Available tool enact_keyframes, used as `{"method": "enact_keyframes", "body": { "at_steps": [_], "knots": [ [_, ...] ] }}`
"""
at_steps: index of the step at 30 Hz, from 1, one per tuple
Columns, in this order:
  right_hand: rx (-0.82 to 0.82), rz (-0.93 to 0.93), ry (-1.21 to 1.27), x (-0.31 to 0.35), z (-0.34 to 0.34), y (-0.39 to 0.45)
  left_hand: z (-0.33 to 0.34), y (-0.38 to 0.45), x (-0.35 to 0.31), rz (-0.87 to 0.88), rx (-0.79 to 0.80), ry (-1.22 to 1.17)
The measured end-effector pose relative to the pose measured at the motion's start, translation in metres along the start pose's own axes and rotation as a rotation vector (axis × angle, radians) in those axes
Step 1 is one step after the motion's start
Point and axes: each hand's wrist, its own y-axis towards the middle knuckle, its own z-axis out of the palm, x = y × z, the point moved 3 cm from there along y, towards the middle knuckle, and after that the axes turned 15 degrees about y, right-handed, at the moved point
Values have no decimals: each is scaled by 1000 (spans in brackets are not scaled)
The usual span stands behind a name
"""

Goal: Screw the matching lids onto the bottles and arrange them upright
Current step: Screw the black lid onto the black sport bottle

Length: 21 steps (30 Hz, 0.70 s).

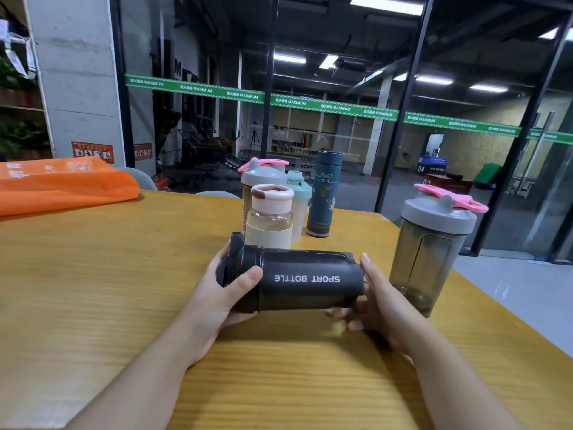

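Head view showed the job nearly finished, as far as I could judge: five bottles already stood upright with lids on the wooden table [93, 274]. Four were clustered at the far edge: a pink-capped clear bottle [270, 216], a grey-lidded shaker with a pink flap [262, 175] behind it, a pale teal-lidded shaker [300, 197] and a dark blue flask [324, 193]. The fifth, a smoky shaker with a grey lid and pink loop [431, 249], stood apart on the right. Only the black sport bottle [307, 282] was left, held lying on its side just above the table between both hands, its black lid [234, 262] pointing left and apparently seated (whether it was fully tightened I could not tell). The left hand [217, 296] was curled round the lid end, thumb across the collar and fingers wrapped behind. The right hand [376, 302] cupped the base, thumb up against the bottom rim and fingers curled underneath, somewhat blurred. What remained, I'd say, was a last twist and standing it up. An orange bag [62, 184] lay at the far left.
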Motion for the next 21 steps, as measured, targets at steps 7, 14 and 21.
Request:
{"method": "enact_keyframes", "body": {
  "at_steps": [7,14,21],
  "knots": [
    [266,-226,91,10,-2,-6,-2,0,0,-45,-42,-50],
    [279,-224,113,9,-5,-4,-1,-1,-2,-79,-63,-65],
    [124,-267,-33,8,-9,-3,0,-1,-1,-81,-54,-73]
  ]
}}
